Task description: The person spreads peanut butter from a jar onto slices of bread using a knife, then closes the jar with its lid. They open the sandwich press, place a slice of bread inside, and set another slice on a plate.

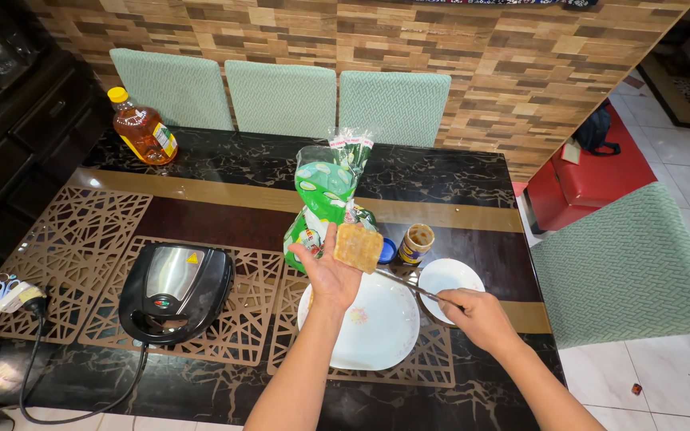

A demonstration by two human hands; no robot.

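My left hand (331, 274) is raised over a white plate (377, 335) and holds a slice of bread (358, 247) upright, its face covered in brown spread. My right hand (481, 318) grips a table knife (409, 286) whose blade points left toward the bread. An open jar of brown spread (417, 243) stands just behind the plate, with a blue lid (387, 251) beside it. A green and white bread bag (327, 191) stands behind my left hand.
A closed black sandwich maker (174, 291) sits on a brown cut-out placemat (65, 247) at left, its cord running to a plug (21, 297). A smaller white plate (450, 279) lies at right. A bottle of amber liquid (144, 128) stands far left. Green chairs (281, 97) line the table.
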